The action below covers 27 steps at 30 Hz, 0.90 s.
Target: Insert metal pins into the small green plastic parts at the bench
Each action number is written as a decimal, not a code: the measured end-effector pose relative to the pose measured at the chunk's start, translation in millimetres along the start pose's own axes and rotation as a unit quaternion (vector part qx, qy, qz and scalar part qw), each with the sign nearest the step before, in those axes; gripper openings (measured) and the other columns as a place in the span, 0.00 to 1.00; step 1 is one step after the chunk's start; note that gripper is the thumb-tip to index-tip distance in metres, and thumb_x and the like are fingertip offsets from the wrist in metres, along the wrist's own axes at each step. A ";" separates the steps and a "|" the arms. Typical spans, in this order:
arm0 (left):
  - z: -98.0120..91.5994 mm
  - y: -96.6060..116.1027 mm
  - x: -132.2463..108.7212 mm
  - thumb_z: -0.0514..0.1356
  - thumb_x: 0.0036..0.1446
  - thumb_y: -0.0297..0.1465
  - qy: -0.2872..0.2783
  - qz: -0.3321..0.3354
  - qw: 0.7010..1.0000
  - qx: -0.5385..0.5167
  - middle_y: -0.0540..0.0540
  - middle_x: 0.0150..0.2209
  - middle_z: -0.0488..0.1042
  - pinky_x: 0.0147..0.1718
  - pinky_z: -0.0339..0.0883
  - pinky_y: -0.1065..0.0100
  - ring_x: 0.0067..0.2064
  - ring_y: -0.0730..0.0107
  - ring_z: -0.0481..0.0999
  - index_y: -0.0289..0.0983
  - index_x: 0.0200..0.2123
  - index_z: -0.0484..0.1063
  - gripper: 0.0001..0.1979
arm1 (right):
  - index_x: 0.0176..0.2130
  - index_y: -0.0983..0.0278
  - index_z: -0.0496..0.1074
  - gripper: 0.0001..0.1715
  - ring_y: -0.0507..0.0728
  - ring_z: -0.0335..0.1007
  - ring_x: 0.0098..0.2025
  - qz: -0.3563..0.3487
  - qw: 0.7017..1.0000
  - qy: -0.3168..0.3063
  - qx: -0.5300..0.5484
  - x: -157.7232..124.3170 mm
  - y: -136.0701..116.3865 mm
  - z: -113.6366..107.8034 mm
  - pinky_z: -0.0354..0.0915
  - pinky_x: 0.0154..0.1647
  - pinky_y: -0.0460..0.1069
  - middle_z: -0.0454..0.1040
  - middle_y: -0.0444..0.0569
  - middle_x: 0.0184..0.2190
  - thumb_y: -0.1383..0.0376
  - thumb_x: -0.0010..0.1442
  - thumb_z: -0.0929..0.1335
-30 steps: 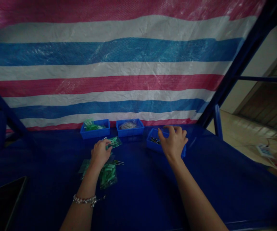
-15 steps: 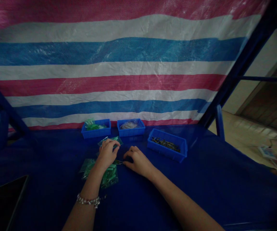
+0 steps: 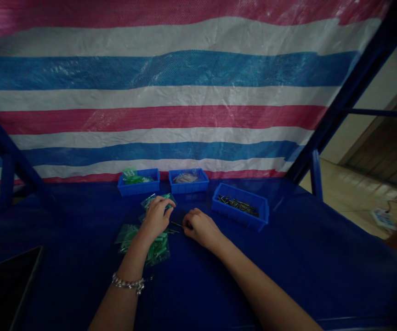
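We drew our right hand (image 3: 201, 226) back from the blue bin (image 3: 240, 212) of dark pins to the tabletop (image 3: 288, 257), beside our left hand (image 3: 157, 217).

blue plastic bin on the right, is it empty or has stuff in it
Not empty. The blue plastic bin on the right holds a thin, loose layer of small dark metal pieces along its bottom; its near wall hides how deep that layer goes.

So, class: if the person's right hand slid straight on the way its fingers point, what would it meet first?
The right hand points leftward across the table, toward the left hand. It would probably meet the thin metal pins lying between them first, then the left hand; depth is hard to judge in this dim view.
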<state>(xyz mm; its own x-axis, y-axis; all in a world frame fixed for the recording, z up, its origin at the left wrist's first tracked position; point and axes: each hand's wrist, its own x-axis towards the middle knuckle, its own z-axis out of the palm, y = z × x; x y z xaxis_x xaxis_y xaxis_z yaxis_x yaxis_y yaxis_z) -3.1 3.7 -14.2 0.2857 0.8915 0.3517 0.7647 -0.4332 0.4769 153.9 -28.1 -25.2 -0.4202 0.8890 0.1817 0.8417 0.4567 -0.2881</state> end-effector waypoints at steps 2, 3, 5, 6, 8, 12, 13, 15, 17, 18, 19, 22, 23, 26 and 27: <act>-0.5 1.2 -0.5 0.52 0.50 0.25 -0.009 0.001 1.000 -0.004 0.45 0.36 0.67 0.43 0.61 0.61 0.41 0.65 0.67 0.38 0.32 0.70 0.08 | 0.31 0.65 0.71 0.08 0.55 0.66 0.37 0.006 0.999 -0.001 -0.035 -0.9 -3.1 -3.1 0.60 0.37 0.46 0.72 0.51 0.31 0.69 0.50 0.63; -0.8 1.8 -0.6 0.53 0.50 0.25 -0.013 0.002 1.000 -0.005 0.45 0.36 0.67 0.43 0.61 0.61 0.41 0.65 0.67 0.38 0.32 0.70 0.08 | 0.31 0.65 0.71 0.08 0.56 0.67 0.37 0.011 0.999 -0.001 -0.052 -1.4 -4.5 -4.8 0.60 0.36 0.47 0.73 0.52 0.31 0.70 0.50 0.63; -1.3 2.6 -0.8 0.53 0.50 0.25 -0.019 0.006 1.000 -0.009 0.45 0.35 0.67 0.43 0.61 0.61 0.41 0.65 0.67 0.37 0.32 0.70 0.08 | 0.30 0.65 0.71 0.08 0.57 0.68 0.36 0.024 0.997 -0.004 -0.075 -2.9 -5.0 -8.7 0.61 0.33 0.47 0.73 0.53 0.30 0.71 0.49 0.63; -1.1 2.6 -0.9 0.53 0.50 0.25 -0.022 0.011 1.000 -0.014 0.45 0.36 0.67 0.43 0.61 0.61 0.40 0.65 0.67 0.37 0.32 0.70 0.08 | 0.30 0.65 0.71 0.08 0.58 0.68 0.35 0.032 0.996 -0.004 -0.079 -3.7 -3.9 -10.7 0.61 0.32 0.48 0.73 0.53 0.30 0.71 0.48 0.63; 0.0 2.2 -1.1 0.53 0.50 0.25 -0.030 0.031 0.999 -0.028 0.45 0.36 0.66 0.43 0.61 0.61 0.41 0.66 0.67 0.38 0.34 0.70 0.08 | 0.30 0.65 0.71 0.08 0.57 0.69 0.34 0.052 0.996 0.003 -0.077 -4.9 1.3 -14.4 0.60 0.31 0.48 0.73 0.53 0.29 0.71 0.48 0.63; 4.6 2.7 -2.6 0.54 0.50 0.26 -0.074 0.065 0.994 -0.048 0.45 0.39 0.66 0.43 0.61 0.62 0.43 0.66 0.66 0.39 0.36 0.69 0.09 | 0.30 0.64 0.71 0.08 0.57 0.69 0.34 0.090 0.995 0.018 -0.045 -4.7 15.2 -16.5 0.59 0.32 0.48 0.73 0.52 0.31 0.68 0.49 0.63; 5.6 3.6 -3.2 0.54 0.50 0.26 -0.087 0.066 0.993 -0.044 0.46 0.39 0.66 0.43 0.60 0.62 0.43 0.65 0.66 0.40 0.35 0.69 0.09 | 0.30 0.63 0.71 0.07 0.56 0.69 0.34 0.096 0.995 0.017 -0.034 -4.2 17.6 -16.1 0.59 0.31 0.47 0.73 0.51 0.31 0.68 0.49 0.64; 6.8 6.4 -4.2 0.55 0.49 0.26 -0.107 0.065 0.992 -0.032 0.46 0.38 0.66 0.44 0.60 0.62 0.44 0.65 0.66 0.40 0.34 0.70 0.08 | 0.31 0.63 0.71 0.07 0.56 0.69 0.33 0.099 0.995 0.016 -0.015 -3.2 20.2 -15.1 0.58 0.31 0.47 0.73 0.50 0.30 0.67 0.49 0.64; 7.0 9.4 -4.7 0.55 0.49 0.27 -0.115 0.062 0.991 -0.024 0.46 0.37 0.67 0.44 0.59 0.63 0.44 0.65 0.66 0.39 0.33 0.70 0.07 | 0.31 0.63 0.71 0.07 0.54 0.68 0.32 0.089 0.996 0.022 0.000 -2.9 20.1 -15.1 0.57 0.30 0.46 0.73 0.49 0.29 0.68 0.48 0.64; 6.8 10.6 -4.7 0.56 0.49 0.27 -0.114 0.062 0.991 -0.024 0.46 0.36 0.67 0.43 0.60 0.63 0.43 0.65 0.66 0.39 0.32 0.70 0.06 | 0.31 0.63 0.71 0.08 0.54 0.68 0.32 0.082 0.996 0.028 0.007 -3.0 19.3 -15.6 0.57 0.30 0.46 0.72 0.48 0.29 0.68 0.48 0.64; 6.5 11.5 -4.6 0.56 0.49 0.27 -0.112 0.062 0.991 -0.026 0.46 0.36 0.67 0.42 0.60 0.64 0.42 0.66 0.66 0.38 0.32 0.70 0.06 | 0.32 0.64 0.71 0.08 0.54 0.67 0.32 0.075 0.996 0.035 0.012 -3.3 18.2 -16.4 0.57 0.31 0.46 0.72 0.48 0.28 0.69 0.48 0.64; 5.4 12.4 -3.8 0.56 0.49 0.26 -0.097 0.060 0.993 -0.030 0.47 0.34 0.68 0.39 0.61 0.65 0.39 0.67 0.67 0.38 0.30 0.69 0.05 | 0.31 0.64 0.71 0.07 0.53 0.67 0.31 0.067 0.996 0.047 0.023 -4.4 15.1 -19.2 0.57 0.30 0.46 0.72 0.48 0.27 0.69 0.49 0.64; 5.0 12.4 -3.6 0.56 0.48 0.25 -0.087 0.059 0.994 -0.032 0.47 0.34 0.68 0.39 0.61 0.65 0.37 0.68 0.68 0.38 0.30 0.69 0.05 | 0.31 0.64 0.71 0.07 0.53 0.66 0.31 0.068 0.996 0.049 0.025 -4.6 14.3 -19.9 0.57 0.30 0.46 0.72 0.48 0.27 0.69 0.49 0.64; 4.3 12.8 -3.3 0.56 0.47 0.23 -0.060 0.053 0.996 -0.038 0.48 0.33 0.68 0.37 0.62 0.66 0.35 0.69 0.68 0.38 0.33 0.68 0.08 | 0.31 0.64 0.71 0.07 0.53 0.66 0.31 0.062 0.995 0.060 0.040 -4.7 13.0 -20.7 0.57 0.31 0.46 0.72 0.47 0.26 0.70 0.49 0.64; 4.1 12.9 -3.3 0.56 0.47 0.23 -0.057 0.052 0.996 -0.040 0.48 0.33 0.68 0.37 0.62 0.66 0.35 0.70 0.68 0.38 0.34 0.68 0.09 | 0.31 0.64 0.71 0.07 0.53 0.66 0.32 0.056 0.995 0.068 0.048 -4.5 12.8 -20.7 0.57 0.32 0.46 0.72 0.47 0.26 0.70 0.49 0.64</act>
<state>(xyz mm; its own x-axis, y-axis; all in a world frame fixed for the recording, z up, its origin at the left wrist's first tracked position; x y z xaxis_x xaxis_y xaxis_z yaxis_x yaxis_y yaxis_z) 8.2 -4.2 -12.4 0.4272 0.8489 0.3111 0.6805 -0.5285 0.5076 173.6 -27.0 -10.3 -0.2701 0.9253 0.2663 0.8415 0.3613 -0.4017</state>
